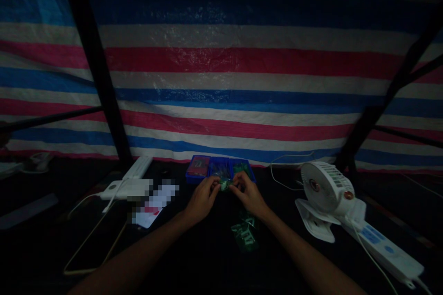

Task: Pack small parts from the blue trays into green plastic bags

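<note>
Between my two hands is a small clear plastic bag [225, 185] with something green and white in it. My left hand [203, 197] pinches its left edge with thumb and forefinger. On the other edge, the thumb and fingers of my right hand [248, 193] are closed. Just behind them stand blue bins side by side: the left bin [188, 176] holds reddish flat pieces, the middle one clear bags, the right one green pieces. Several filled green packets [246, 236] lie on the dark table near my right forearm.
A white clip fan [321, 189] and a white power strip [387, 249] stand at the right with loose cables. At the left are a phone [97, 244], a white power bank [121, 189] with cables and a white card [152, 209]. Black poles and a striped sheet [221, 62] rise behind.
</note>
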Demonstrator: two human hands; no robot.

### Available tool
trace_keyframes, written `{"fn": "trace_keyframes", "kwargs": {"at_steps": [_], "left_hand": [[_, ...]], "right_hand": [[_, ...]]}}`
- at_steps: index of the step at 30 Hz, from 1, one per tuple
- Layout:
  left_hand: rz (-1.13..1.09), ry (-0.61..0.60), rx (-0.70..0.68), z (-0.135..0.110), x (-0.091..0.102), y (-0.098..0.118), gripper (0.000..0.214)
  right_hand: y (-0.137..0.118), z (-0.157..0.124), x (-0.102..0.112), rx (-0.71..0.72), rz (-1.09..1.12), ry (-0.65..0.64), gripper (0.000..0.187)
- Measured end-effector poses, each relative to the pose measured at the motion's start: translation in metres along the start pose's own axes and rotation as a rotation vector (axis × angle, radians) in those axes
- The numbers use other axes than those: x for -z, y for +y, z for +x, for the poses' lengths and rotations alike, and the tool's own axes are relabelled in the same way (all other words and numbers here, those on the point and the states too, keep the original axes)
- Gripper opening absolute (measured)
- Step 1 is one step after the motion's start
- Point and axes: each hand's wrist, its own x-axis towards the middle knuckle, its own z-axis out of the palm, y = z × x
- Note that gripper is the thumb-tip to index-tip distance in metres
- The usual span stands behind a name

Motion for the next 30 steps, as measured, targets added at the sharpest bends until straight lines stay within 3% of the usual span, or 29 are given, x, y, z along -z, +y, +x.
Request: {"fn": "trace_keyframes", "kwargs": {"at_steps": [18,23,30], "left_hand": [[0.003,0.001,0.005,0.0,0.0001,0.0001,0.02],[-0.027,0.008,0.024,0.0002,-0.0003,0.0008,0.03],[-0.005,0.027,-0.036,0.0012,0.0003,0.0013,0.027]], "right_hand": [[0.0002,-0.0007,-0.0008,0.003,0.008,0.011,0.023],[-0.0014,-0.0011,-0.0002,0.009,0.017,0.03,0.025],[-0.0075,-0.0014,0.0027,0.008,-0.045,0.027,0.026]]}}
